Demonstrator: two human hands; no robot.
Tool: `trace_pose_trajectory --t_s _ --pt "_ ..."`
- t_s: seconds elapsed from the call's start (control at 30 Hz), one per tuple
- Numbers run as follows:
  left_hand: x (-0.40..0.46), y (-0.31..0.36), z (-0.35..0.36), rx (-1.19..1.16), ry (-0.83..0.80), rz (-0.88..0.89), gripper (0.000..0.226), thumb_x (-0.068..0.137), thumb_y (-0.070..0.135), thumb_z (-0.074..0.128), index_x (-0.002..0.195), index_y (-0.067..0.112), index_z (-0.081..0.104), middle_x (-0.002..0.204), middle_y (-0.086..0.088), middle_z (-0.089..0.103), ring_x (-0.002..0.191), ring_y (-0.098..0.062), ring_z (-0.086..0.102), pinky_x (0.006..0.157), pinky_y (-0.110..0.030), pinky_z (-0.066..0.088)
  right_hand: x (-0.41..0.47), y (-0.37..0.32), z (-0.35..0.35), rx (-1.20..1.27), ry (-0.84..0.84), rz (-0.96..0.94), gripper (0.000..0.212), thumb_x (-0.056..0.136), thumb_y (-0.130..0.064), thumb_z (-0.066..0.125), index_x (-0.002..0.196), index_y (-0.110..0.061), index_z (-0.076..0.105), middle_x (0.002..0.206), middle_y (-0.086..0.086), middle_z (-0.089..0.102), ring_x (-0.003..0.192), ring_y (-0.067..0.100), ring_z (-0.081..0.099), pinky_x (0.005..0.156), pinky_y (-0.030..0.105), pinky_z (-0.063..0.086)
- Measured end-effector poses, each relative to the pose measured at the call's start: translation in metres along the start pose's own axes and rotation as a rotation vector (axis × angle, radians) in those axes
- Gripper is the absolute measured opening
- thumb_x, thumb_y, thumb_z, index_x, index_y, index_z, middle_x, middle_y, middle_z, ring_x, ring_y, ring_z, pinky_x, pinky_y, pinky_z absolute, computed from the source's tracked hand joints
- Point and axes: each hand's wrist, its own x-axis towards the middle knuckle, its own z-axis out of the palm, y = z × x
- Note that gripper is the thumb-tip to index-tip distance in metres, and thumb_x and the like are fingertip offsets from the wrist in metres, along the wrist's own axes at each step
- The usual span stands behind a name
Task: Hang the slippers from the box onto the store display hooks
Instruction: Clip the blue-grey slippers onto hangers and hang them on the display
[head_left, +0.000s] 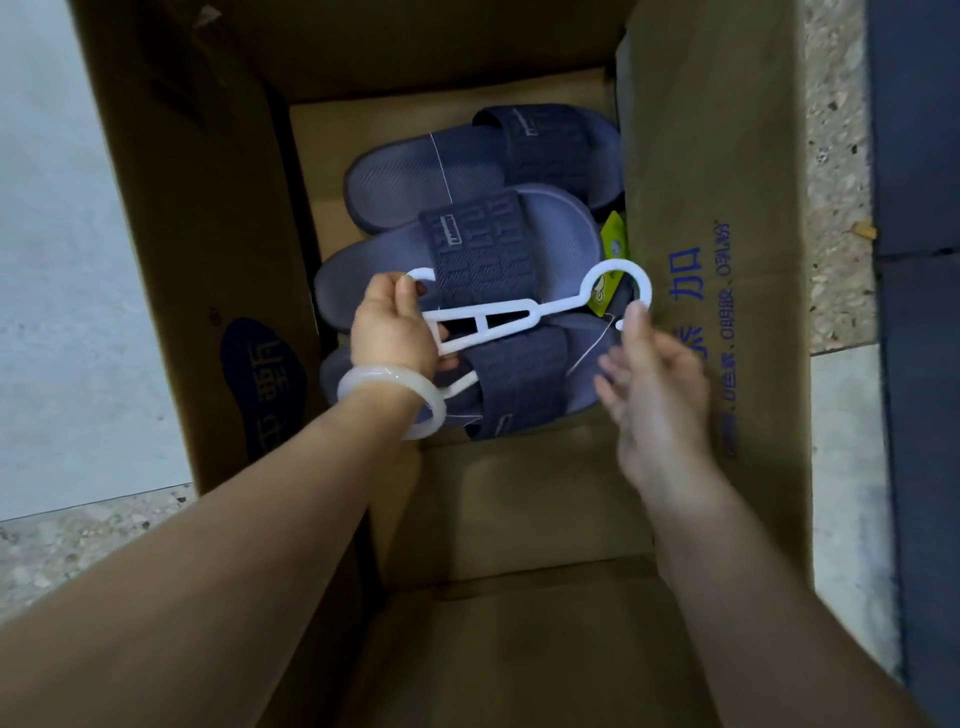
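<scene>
Inside an open cardboard box (711, 156) lie several navy blue slippers. One pair (488, 291) sits on a white plastic hanger (519, 314), with a green tag (613, 244) beside the hook end. My left hand (395, 325), with a pale bangle on the wrist, grips the hanger's wide left end. My right hand (649, 374) is blurred, its fingers spread, with a fingertip at the tip of the hanger's hook. Another slipper (483, 161) lies farther back in the box.
The box flaps stand open on all sides, the right flap carrying blue print. Speckled stone floor (836, 156) lies to the right, next to a dark blue surface (919, 312). A pale wall or panel (62, 312) is at the left.
</scene>
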Motion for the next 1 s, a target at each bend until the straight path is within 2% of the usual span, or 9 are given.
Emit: trace_pose_trajectory --t_s 0.07,0.17,0.23,0.33,0.47,0.7,0.8,0.87,1.0 --pt "0.007 -0.006 -0.002 -0.043 -0.009 -0.054 0.021 0.1 0.022 0.032 0.099 0.018 0.053 0.072 0.005 0.051 0.067 -0.011 0.054 0.048 -0.013 0.045 0.013 -0.011 0.002 -0.017 -0.011 -0.042 0.048 0.087 -0.038 0.059 0.125 -0.009 0.049 0.077 -0.006 0.057 0.08 0.011 0.056 0.085 0.031 0.053" --pt "0.011 -0.014 -0.002 -0.035 -0.006 -0.116 0.028 0.099 0.022 0.036 0.112 0.015 0.059 0.088 0.003 0.057 0.089 -0.016 0.053 0.075 -0.023 0.039 0.021 -0.015 0.012 -0.174 -0.016 -0.061 0.022 0.091 -0.033 0.056 0.083 -0.014 0.062 0.067 -0.002 0.052 0.062 0.01 0.046 0.066 0.026 0.045" --pt "0.012 -0.014 0.003 -0.007 -0.04 -0.167 0.033 0.099 0.025 0.034 0.122 0.011 0.055 0.106 -0.002 0.058 0.1 -0.02 0.054 0.077 -0.024 0.039 0.022 -0.014 0.011 -0.278 0.024 -0.168 0.029 0.091 -0.033 0.054 0.064 -0.021 0.057 0.064 -0.001 0.054 0.059 0.01 0.046 0.065 0.026 0.042" --pt "0.007 -0.005 0.004 -0.117 -0.138 -0.264 0.073 0.075 0.064 0.04 0.132 0.02 0.043 0.129 -0.008 0.056 0.117 -0.031 0.053 0.102 -0.038 0.041 0.011 -0.015 0.0 -0.383 0.046 -0.385 0.032 0.092 -0.037 0.049 0.065 -0.021 0.055 0.072 -0.003 0.063 0.062 0.0 0.049 0.063 0.017 0.039" --pt "-0.004 -0.007 0.005 -0.313 -0.162 -0.377 0.1 0.039 0.09 0.052 0.117 0.027 0.054 0.12 -0.003 0.062 0.108 -0.029 0.061 0.097 -0.048 0.045 0.002 -0.023 -0.012 -0.446 0.005 -0.446 0.037 0.09 -0.04 0.049 0.065 -0.014 0.053 0.073 0.003 0.055 0.068 0.007 0.048 0.065 0.025 0.04" --pt "-0.045 0.016 -0.019 -0.255 -0.042 -0.271 0.021 0.093 0.039 0.043 0.095 0.027 0.06 0.09 0.004 0.064 0.086 -0.015 0.06 0.083 -0.034 0.046 -0.077 -0.05 -0.018 -0.554 -0.05 -0.573 0.03 0.089 -0.047 0.04 0.076 -0.025 0.055 0.071 -0.014 0.07 0.081 0.01 0.066 0.078 0.036 0.051" --pt "-0.075 0.029 -0.036 -0.36 -0.087 -0.334 0.026 0.096 0.026 0.039 0.088 0.024 0.063 0.089 0.002 0.066 0.085 -0.019 0.058 0.076 -0.031 0.045 -0.119 -0.065 -0.026 -0.564 -0.104 -0.618 0.033 0.084 -0.056 0.037 0.08 -0.029 0.055 0.077 -0.018 0.071 0.079 0.01 0.068 0.077 0.04 0.054" --pt "-0.094 0.039 -0.048 -0.297 -0.115 -0.312 0.025 0.096 0.022 0.038 0.11 0.019 0.059 0.106 -0.003 0.063 0.1 -0.021 0.054 0.082 -0.029 0.043 -0.141 -0.082 -0.034 -0.659 -0.155 -0.668 0.036 0.083 -0.056 0.037 0.081 -0.026 0.057 0.08 -0.011 0.071 0.08 0.011 0.066 0.073 0.028 0.05" --pt "-0.13 0.079 -0.088 0.03 -0.256 0.105 0.066 0.091 0.018 0.054 0.145 0.025 0.017 0.151 -0.001 0.026 0.137 -0.018 0.028 0.11 -0.031 0.023 -0.183 -0.133 -0.052 -0.841 -0.202 -0.881 0.035 0.085 -0.04 0.044 0.094 -0.015 0.066 0.101 -0.007 0.06 0.089 0.001 0.05 0.074 0.009 0.036"
